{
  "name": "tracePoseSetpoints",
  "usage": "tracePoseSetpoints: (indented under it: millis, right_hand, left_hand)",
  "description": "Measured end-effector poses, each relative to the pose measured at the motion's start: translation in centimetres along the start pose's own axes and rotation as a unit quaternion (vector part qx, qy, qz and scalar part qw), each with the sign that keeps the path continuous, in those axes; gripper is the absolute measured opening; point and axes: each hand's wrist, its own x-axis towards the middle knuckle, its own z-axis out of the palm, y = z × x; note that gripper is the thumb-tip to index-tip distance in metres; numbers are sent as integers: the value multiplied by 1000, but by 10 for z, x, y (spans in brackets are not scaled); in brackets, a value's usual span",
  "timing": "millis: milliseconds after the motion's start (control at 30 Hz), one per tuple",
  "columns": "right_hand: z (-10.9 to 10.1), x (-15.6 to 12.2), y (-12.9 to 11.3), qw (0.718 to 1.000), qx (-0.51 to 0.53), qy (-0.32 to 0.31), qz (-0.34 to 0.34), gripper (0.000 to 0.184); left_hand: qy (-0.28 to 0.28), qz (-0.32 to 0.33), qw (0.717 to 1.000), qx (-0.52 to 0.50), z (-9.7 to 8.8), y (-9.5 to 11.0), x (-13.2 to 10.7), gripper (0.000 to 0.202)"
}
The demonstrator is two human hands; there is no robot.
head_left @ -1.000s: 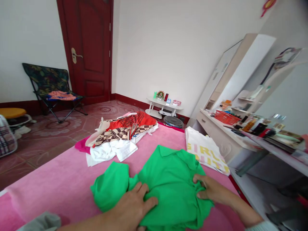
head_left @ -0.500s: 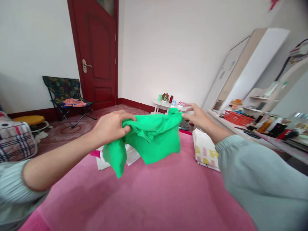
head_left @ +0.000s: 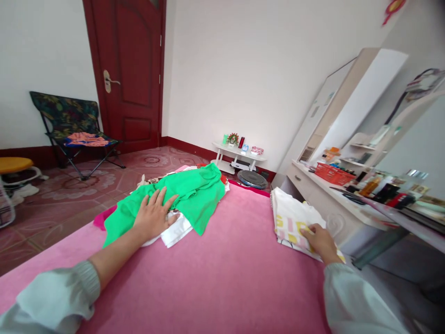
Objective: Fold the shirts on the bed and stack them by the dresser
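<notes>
My left hand (head_left: 156, 214) lies spread on a green garment (head_left: 194, 185), its fingers apart and pressing on the cloth. The green garment is draped over a pile of clothes, with a white cloth (head_left: 176, 230) showing under its front edge. At the right, my right hand (head_left: 321, 240) is on a folded white garment (head_left: 294, 213) with yellow and pink lettering. Its thumb and fingers are closed on the near part of the fabric. Both garments rest on a pink bed cover (head_left: 229, 273).
A white dressing table (head_left: 302, 174) at the right holds a red basket (head_left: 333, 174) and several bottles. Beyond the bed stand a low white table (head_left: 236, 150) and a round dark lid-like object (head_left: 252, 178). A folding chair (head_left: 69, 116) stands left, near the red door (head_left: 128, 69).
The green garment, held up between both hands before, now lies on the clothes pile. My right hand has let go of it and moved down to the white garment; my left hand has spread flat.
</notes>
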Motion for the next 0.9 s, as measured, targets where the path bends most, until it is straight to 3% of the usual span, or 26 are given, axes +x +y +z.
tracePoseSetpoints:
  millis: [67, 100, 200, 267, 367, 433, 500, 533, 600, 700, 800, 900]
  right_hand:
    - [-4, 0, -12, 999, -21, 34, 34, 18]
    - [-7, -1, -23, 998, -26, 59, 19, 16]
    - [-21, -29, -65, 986, -5, 130, -102, 14]
    - [-27, -73, -97, 975, 54, 122, -180, 13]
    - [-26, -174, -135, 942, 133, -33, -306, 9]
    - [-28, -240, -152, 914, 117, -154, -356, 9]
    - [-41, -281, -165, 883, 113, -227, -394, 6]
    - [-52, -288, -171, 867, 126, -253, -410, 4]
    - [-76, -277, -184, 861, 155, -256, -412, 6]
    - [-88, -223, -191, 920, 133, -134, -344, 18]
    - [-56, -169, -170, 939, 100, -148, -295, 24]
    - [-17, -141, -136, 922, 171, -206, -280, 13]
  left_hand:
    - [9, 5, 1000, -2, -1, -1, 0, 63]
    - [11, 6, 1000, -3, -1, -1, -1, 62]
    - [10, 9, 1000, -23, 2, -5, -3, 63]
    - [-1, 2, 998, -62, 0, -9, 0, 63]
    - [-7, -34, 982, -183, -23, -10, 12, 61]
    - [31, -38, 960, -277, -51, 4, 18, 58]
    - [45, 33, 940, -336, -79, 31, 15, 52]
    - [13, 85, 929, -359, -91, 48, 9, 49]
    - [-80, 174, 904, -383, -107, 84, -12, 46]
    - [-205, 249, 861, -393, -111, 126, -57, 44]
    - [-222, 289, 860, -357, -110, 138, -96, 30]
    - [-242, 325, 844, -352, -115, 126, -108, 25]
